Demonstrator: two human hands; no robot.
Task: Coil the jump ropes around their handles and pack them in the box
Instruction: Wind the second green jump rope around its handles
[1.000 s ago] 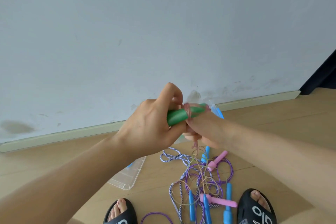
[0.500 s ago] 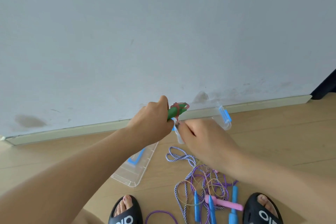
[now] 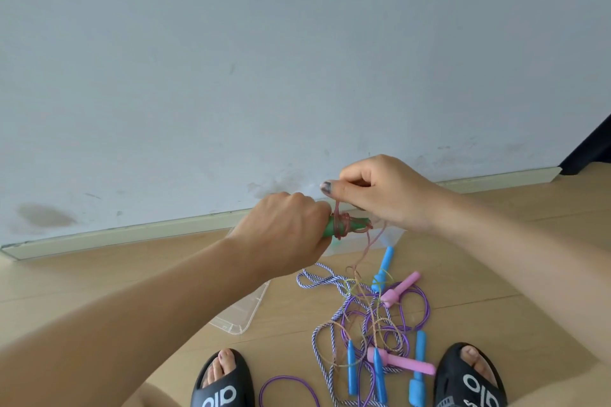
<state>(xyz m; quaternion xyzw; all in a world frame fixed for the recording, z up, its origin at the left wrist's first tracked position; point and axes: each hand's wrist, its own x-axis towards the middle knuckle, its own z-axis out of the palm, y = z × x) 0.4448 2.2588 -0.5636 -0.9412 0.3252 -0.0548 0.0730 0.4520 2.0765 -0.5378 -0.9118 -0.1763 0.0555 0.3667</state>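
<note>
My left hand (image 3: 287, 235), just left of the frame's centre, is curled tight round a green handle (image 3: 350, 226); only the handle's tapered end sticks out to the right of my fist. A translucent pinkish cord (image 3: 344, 225) is looped a few times round that bare end. My right hand (image 3: 383, 192), a little above and to the right of the left, has its fingers curled in, and the thumb and forefinger pinch the cord just above the handle, holding it up. The rest of the cord hangs from the handle down to the floor at lower centre right.

There it runs into a tangle of ropes (image 3: 373, 324) between my two black slippers (image 3: 224, 387): purple loops, a blue-and-white braided rope (image 3: 317, 281), and thin yellowish strands. Among them lie blue handles (image 3: 383, 266) and pink handles (image 3: 401, 287), some toward the bottom edge, some higher, near the dangling cord.

A clear box (image 3: 244, 314) sits on the wooden floor (image 3: 132, 274) under my left forearm, mostly hidden by it; only its near corner shows left of the tangle. I cannot tell what is in it. A pale skirting board (image 3: 132, 236) crosses the frame behind my hands, with a grey-white wall (image 3: 264, 59) filling the upper half.
</note>
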